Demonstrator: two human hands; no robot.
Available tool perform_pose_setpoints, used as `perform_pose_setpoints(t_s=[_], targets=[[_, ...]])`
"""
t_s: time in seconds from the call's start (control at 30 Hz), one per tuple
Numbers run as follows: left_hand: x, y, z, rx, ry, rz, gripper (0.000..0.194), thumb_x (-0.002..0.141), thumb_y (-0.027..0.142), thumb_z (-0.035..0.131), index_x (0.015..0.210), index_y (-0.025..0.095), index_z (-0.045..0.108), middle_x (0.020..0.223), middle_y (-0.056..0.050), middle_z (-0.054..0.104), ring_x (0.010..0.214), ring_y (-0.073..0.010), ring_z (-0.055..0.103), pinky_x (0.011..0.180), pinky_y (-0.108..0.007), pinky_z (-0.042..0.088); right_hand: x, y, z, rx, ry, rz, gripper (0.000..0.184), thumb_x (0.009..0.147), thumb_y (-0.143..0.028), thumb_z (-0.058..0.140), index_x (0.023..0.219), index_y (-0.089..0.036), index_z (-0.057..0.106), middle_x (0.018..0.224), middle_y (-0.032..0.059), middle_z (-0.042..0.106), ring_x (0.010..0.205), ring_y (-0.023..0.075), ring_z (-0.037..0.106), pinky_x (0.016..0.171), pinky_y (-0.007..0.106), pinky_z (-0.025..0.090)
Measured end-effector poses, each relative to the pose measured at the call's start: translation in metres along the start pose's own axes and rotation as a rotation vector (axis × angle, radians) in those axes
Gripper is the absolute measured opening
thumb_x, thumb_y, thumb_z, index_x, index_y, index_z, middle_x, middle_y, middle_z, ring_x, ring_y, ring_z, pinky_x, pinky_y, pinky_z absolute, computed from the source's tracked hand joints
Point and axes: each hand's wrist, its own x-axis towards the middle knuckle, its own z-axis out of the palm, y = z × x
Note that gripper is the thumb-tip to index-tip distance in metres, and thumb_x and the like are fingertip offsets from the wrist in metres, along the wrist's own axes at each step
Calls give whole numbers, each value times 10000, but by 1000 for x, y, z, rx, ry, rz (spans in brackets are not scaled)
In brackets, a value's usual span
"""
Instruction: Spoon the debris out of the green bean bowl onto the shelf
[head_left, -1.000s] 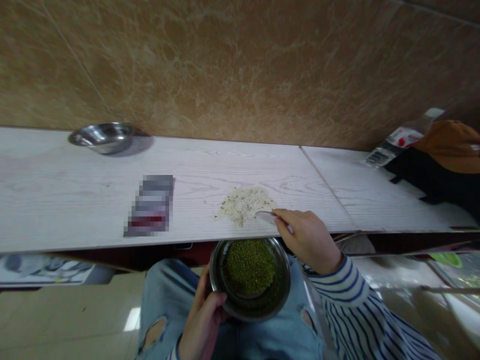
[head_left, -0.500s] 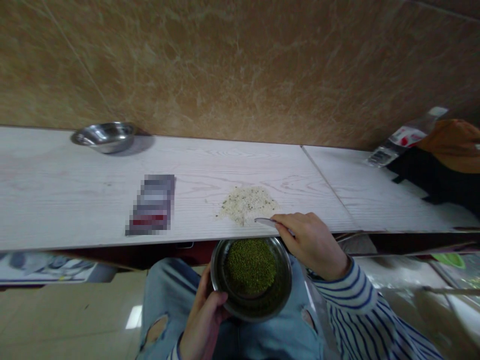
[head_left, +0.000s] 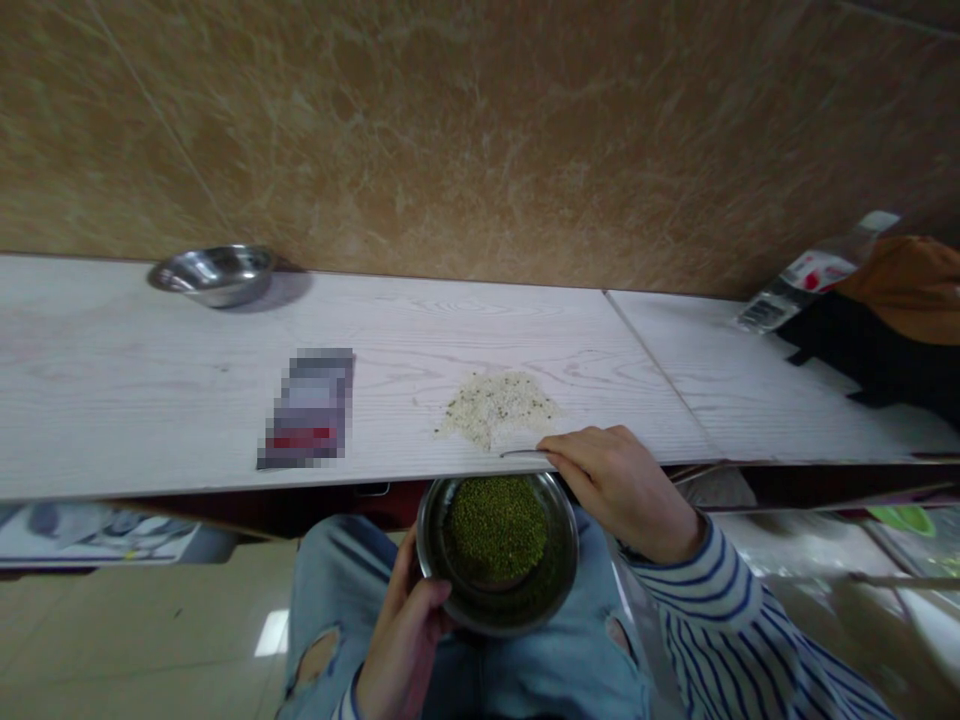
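Observation:
My left hand grips the left rim of a metal bowl, held over my lap just below the counter edge. Green mung beans fill part of the bowl. My right hand is closed on the handle of a thin metal spoon, seen nearly edge-on close to the counter's front edge. Just beyond the spoon lies a low pile of white rice grains with green beans scattered through it. Most of the spoon's handle is hidden in my fingers.
On the white counter, a second metal bowl sits at the back left, and a blurred-out flat packet or device lies left of the pile. A plastic bottle leans by a brown and black cloth item at right.
The spoon has come slightly toward the counter's front edge and turned more edge-on. My left hand still holds the bowl, almost unmoved.

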Motion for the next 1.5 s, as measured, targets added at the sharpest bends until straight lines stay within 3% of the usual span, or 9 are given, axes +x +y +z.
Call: perform_pose_setpoints(t_s=[0.57, 0.77, 1.0, 1.1, 1.23, 1.4, 1.5], targets=[[3, -2, -6, -1, 1, 9, 749, 657, 182, 599, 1380, 285, 435, 1273, -72, 588, 1016, -271, 547, 644, -323, 479, -2, -21, -1, 54, -32, -68, 214, 940, -227, 459, 1037, -237, 650, 932, 15, 718, 875, 165, 640, 777, 341, 411], [3, -1, -6, -28, 33, 9, 765, 641, 171, 604, 1380, 278, 436, 1300, -77, 570, 996, -262, 560, 637, -312, 482, 5, -30, 15, 29, 91, 68, 240, 929, -224, 446, 1090, -171, 616, 924, 75, 709, 833, 202, 648, 778, 357, 475], [1, 5, -11, -34, 61, -6, 774, 600, 182, 619, 1351, 281, 460, 1229, -65, 620, 992, -264, 581, 697, -336, 500, 33, -55, 32, 80, 69, 86, 252, 915, -221, 444, 1106, -169, 601, 958, 83, 718, 838, 208, 675, 775, 339, 509], [1, 9, -14, -38, 71, -20, 761, 589, 180, 607, 1332, 278, 473, 1179, -56, 643, 956, -249, 592, 714, -337, 499, 39, -50, 30, 58, 61, 155, 259, 906, -219, 450, 1108, -168, 603, 950, 83, 722, 831, 209, 682, 749, 323, 508], [6, 13, -15, -22, 70, -45, 775, 600, 190, 599, 1353, 288, 447, 1184, -50, 638, 921, -232, 594, 593, -276, 470, 41, -33, 24, 17, 44, 235, 263, 902, -230, 446, 1091, -170, 619, 921, 77, 730, 797, 208, 688, 700, 306, 502], [11, 12, -18, -60, 56, -54, 808, 593, 210, 608, 1377, 300, 431, 1204, -55, 635, 938, -253, 600, 662, -328, 495, 45, -18, 14, -32, 75, 249, 268, 891, -264, 464, 1094, -200, 627, 904, 51, 735, 770, 206, 685, 694, 311, 490], [13, 13, -22, -70, 62, -75, 814, 589, 209, 609, 1378, 293, 424, 1219, -59, 629, 976, -260, 600, 701, -329, 500, 63, -14, 6, -115, 103, 201, 262, 903, -276, 450, 1062, -191, 640, 885, 62, 730, 801, 213, 674, 726, 320, 472]])
